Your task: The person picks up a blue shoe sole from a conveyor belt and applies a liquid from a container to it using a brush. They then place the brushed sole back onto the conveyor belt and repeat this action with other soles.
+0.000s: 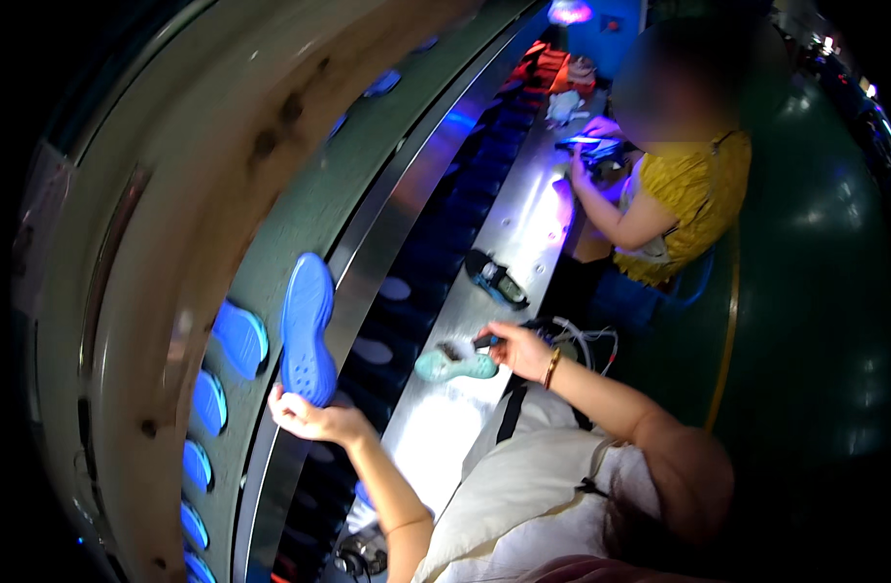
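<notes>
My left hand (314, 420) is closed on the heel end of a blue shoe sole (308, 325), held up at the edge of the green conveyor belt (300, 219). The sole's toe end points away from me, and small holes show near my fingers. My right hand (515, 348) pinches a short dark-handled tool (486, 341) above the metal bench; its working end is too small to make out. Just beneath it lies a mint-green sole (455, 365) with a brownish patch on it. A dark shoe (496, 280) rests farther along the bench.
Several blue soles (239, 338) lie along the belt on my left. Between belt and bench (494, 233) runs a dark rack (421, 243) holding pale soles. A co-worker in a yellow top (703, 209) sits ahead, hands under violet light. White cables (591, 340) hang beside the bench.
</notes>
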Motion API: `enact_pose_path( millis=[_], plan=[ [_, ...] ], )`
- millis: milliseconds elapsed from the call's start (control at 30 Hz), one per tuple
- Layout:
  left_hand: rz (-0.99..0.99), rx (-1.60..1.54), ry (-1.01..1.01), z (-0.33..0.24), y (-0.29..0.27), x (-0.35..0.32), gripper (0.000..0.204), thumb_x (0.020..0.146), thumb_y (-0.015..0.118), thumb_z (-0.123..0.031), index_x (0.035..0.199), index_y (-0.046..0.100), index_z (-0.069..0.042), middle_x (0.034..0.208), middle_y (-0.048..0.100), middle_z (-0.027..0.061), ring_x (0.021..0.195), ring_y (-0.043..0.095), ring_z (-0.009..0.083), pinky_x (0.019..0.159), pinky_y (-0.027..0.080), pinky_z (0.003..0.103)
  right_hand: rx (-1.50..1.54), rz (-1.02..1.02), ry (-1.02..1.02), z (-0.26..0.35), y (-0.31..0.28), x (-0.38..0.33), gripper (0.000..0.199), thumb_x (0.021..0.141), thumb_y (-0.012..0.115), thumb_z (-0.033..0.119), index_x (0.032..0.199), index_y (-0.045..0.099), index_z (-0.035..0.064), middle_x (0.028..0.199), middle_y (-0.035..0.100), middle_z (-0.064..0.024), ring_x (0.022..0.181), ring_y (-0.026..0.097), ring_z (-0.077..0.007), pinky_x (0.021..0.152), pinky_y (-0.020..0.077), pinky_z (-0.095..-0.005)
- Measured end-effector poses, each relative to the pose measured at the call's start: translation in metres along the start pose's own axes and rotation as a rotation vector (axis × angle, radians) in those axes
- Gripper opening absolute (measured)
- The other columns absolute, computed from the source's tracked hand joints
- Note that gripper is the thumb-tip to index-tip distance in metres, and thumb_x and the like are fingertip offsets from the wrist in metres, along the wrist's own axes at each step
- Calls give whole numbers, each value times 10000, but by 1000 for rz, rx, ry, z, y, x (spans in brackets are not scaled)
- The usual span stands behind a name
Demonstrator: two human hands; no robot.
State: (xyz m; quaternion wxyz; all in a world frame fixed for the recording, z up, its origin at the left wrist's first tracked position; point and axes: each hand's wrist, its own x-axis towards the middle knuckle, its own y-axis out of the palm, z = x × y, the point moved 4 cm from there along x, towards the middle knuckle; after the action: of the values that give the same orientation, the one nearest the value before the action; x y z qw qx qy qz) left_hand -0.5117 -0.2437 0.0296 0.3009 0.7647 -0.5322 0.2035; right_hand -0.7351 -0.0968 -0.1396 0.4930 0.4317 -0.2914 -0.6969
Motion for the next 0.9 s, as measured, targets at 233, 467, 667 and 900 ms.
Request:
enact_pose_path(
  millis=[233, 467, 667, 900],
  plan=[
    [395, -614, -1073, 14, -8, -38, 457, 738, 556, -96, 1146, 397, 35, 1067, 524, 186, 956, 551, 298, 808, 481, 414, -93, -83, -77, -3, 4, -10, 197, 854, 515, 264, 904, 587, 88, 847, 602, 1, 692, 560, -72, 574, 400, -188],
    [778, -1094, -1478, -13, -42, -105, 921, 681, 564, -555, 1318, 195, 0, 1250, 344, 273, 958, 509, 429, 841, 397, 542, -138, -144, -101, -2, -4, -16, 194, 855, 501, 264, 921, 573, 97, 924, 601, -24, 735, 551, -92, 606, 404, -199],
    [820, -814, -1467, 14, -52, -129, 727, 581, 575, -182, 1215, 316, 64, 1094, 479, 224, 877, 543, 315, 801, 436, 424, -118, -157, -140, -4, 2, -12, 211, 802, 584, 269, 931, 578, 102, 930, 582, -14, 758, 548, -105, 628, 405, -211],
    [716, -627, -1352, 24, -50, -110, 649, 654, 559, -182, 1218, 337, 49, 1137, 478, 216, 1006, 506, 312, 912, 384, 403, -159, -52, -167, 1, 26, -19, 185, 826, 555, 143, 985, 557, 47, 958, 581, -48, 800, 540, -104, 713, 426, -222]
  ],
)
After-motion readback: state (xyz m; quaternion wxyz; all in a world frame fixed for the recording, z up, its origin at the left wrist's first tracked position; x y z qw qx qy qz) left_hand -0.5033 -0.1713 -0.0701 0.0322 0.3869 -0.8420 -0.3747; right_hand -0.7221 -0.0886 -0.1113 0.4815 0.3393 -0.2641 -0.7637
